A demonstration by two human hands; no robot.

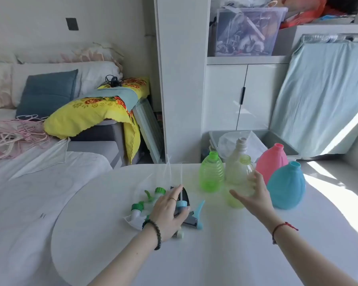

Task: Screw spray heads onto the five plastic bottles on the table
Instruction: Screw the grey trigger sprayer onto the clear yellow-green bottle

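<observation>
- Step in hand, as judged: select one spray head and one bottle to mate. None of the five bottles carries a head yet.
- Left hand (170,211): fingers straight and slightly spread, resting flat on the pile of spray heads (151,203) near the centre of the table (194,254). Whether the thumb pinches a head underneath cannot be told.
- Right hand (254,197): open, fingers spread, palm facing the pale yellow bottle (239,174); the fingertips touch or lie just beside its wall.
- Bottle positions, taken from the pale yellow bottle: green bottle (211,174) at 9 o'clock, clear bottle (240,147) at 12 o'clock, pink bottle (271,162) at 2 o'clock, blue bottle (286,186) at 3 o'clock.
- Close the right hand round the lower body of the bottle, not the neck, so the thread stays free.
- The blue head (198,207) lies at 3 o'clock of the left hand; green-collared heads lie at 11 o'clock. Lift one head only; the dip tubes look tangled.
- Feed the tube into the neck first, seat the collar square, then turn the collar, not the trigger.
- Risk: the empty bottles are probably light and stand close together; a sideways pull may topple a neighbour.
</observation>
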